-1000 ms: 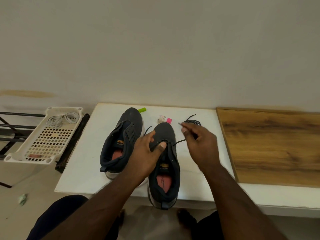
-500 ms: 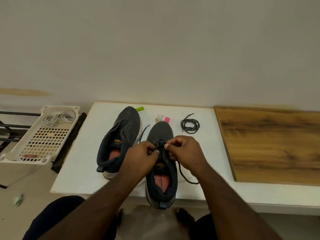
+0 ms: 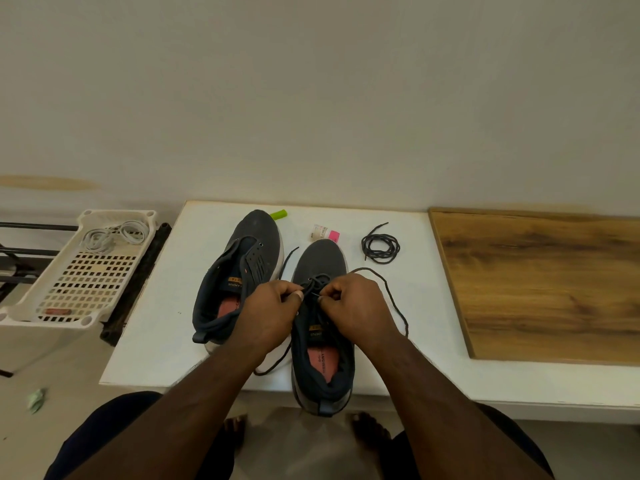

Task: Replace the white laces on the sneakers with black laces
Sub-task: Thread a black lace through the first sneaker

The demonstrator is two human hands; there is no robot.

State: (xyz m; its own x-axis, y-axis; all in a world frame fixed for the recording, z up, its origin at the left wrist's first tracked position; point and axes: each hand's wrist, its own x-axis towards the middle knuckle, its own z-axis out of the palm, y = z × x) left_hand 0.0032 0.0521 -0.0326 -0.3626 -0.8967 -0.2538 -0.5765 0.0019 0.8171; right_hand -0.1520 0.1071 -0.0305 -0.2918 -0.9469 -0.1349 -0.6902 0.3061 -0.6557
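Two dark grey sneakers stand on the white table (image 3: pixel 152 327). The left sneaker (image 3: pixel 242 268) has no lace in it. A black lace (image 3: pixel 391 296) runs through the lowest eyelets of the right sneaker (image 3: pixel 322 261). My left hand (image 3: pixel 270 313) and my right hand (image 3: pixel 356 306) both rest over its tongue and pinch the lace near the eyelets. One loose end loops out to the right, the other trails left and under my left wrist. A second black lace (image 3: pixel 380 244) lies coiled at the back of the table. The white laces (image 3: pixel 110 235) sit in a tray.
The cream perforated plastic tray (image 3: pixel 76 292) rests on a black rack to the left. A green cap (image 3: pixel 279 214) and a small white and pink tube (image 3: pixel 325 233) lie behind the sneakers. A wooden board (image 3: pixel 540 285) covers the table's right part. My bare feet show below the table edge.
My right hand came back from the coiled lace area to the right sneaker and now pinches the lace beside my left hand. The lace's right end has swung out into a wide loop.
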